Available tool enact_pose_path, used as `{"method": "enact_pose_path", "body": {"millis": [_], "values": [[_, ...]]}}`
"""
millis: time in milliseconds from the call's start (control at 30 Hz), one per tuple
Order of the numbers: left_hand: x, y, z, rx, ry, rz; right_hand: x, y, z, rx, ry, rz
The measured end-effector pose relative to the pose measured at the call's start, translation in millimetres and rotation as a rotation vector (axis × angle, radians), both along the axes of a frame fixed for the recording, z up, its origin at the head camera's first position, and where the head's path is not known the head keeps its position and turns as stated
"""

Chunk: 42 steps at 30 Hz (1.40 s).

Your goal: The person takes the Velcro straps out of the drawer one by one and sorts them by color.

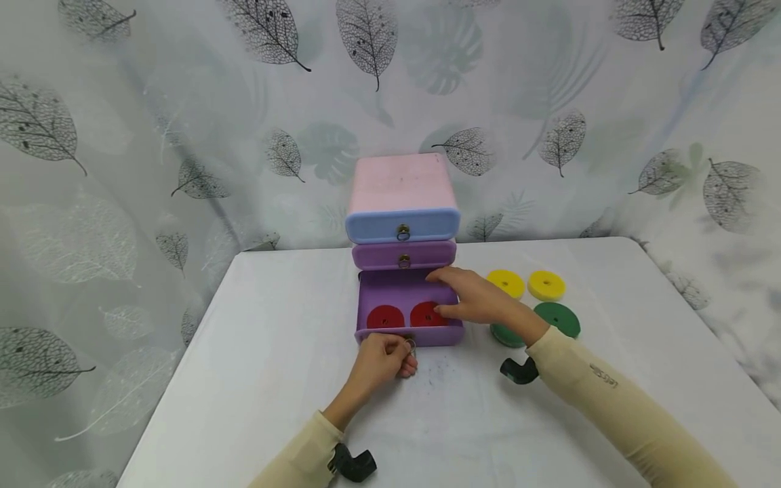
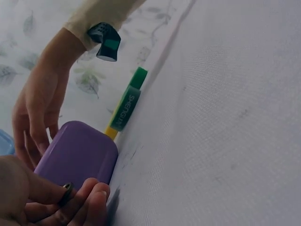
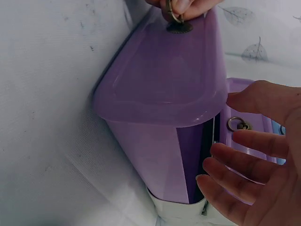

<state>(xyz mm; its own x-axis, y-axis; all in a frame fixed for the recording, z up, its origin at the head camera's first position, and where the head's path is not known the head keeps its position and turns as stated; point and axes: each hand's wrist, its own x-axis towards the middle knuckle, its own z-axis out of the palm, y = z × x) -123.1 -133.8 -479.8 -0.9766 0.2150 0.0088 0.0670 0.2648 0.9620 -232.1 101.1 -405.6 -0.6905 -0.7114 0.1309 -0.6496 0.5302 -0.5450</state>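
In the head view, the bottom purple drawer [image 1: 390,288] of a small chest [image 1: 401,181] is pulled out. Two red discs with small centre holes lie inside it, a left one [image 1: 385,316] and a right one [image 1: 424,314]. My left hand [image 1: 377,359] pinches the ring pull [image 2: 66,194] on the drawer front between thumb and fingers. Over the drawer's right side, my right hand [image 1: 474,298] has its thumb beside the right disc. The right wrist view shows that hand's fingers [image 3: 240,162] spread and loosely bent, with nothing in them.
Above the open drawer sit a purple drawer [image 1: 378,257] and a blue-fronted one [image 1: 372,228], both pushed in. To the right on the white table [image 1: 274,339] lie two yellow discs [image 1: 546,286] and green discs [image 1: 561,318], partly behind the right forearm. Leaf-patterned cloth [image 1: 396,115] hangs behind.
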Motion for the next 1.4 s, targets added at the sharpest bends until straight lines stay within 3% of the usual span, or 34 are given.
{"method": "enact_pose_path", "body": {"millis": [600, 833, 1400], "values": [[20.9, 3, -0.5, -0.007, 0.007, -0.005, 3.8, -2, -1.9, 0.112, -0.025, 0.02], [23.7, 3, 2.4, 0.017, 0.011, -0.003, 6.0, -4, -4.5, 0.159, -0.062, 0.031], [24.0, 3, 5.5, 0.012, -0.004, -0.004, 7.0, -8, -13.8, 0.252, -0.028, 0.147]]}}
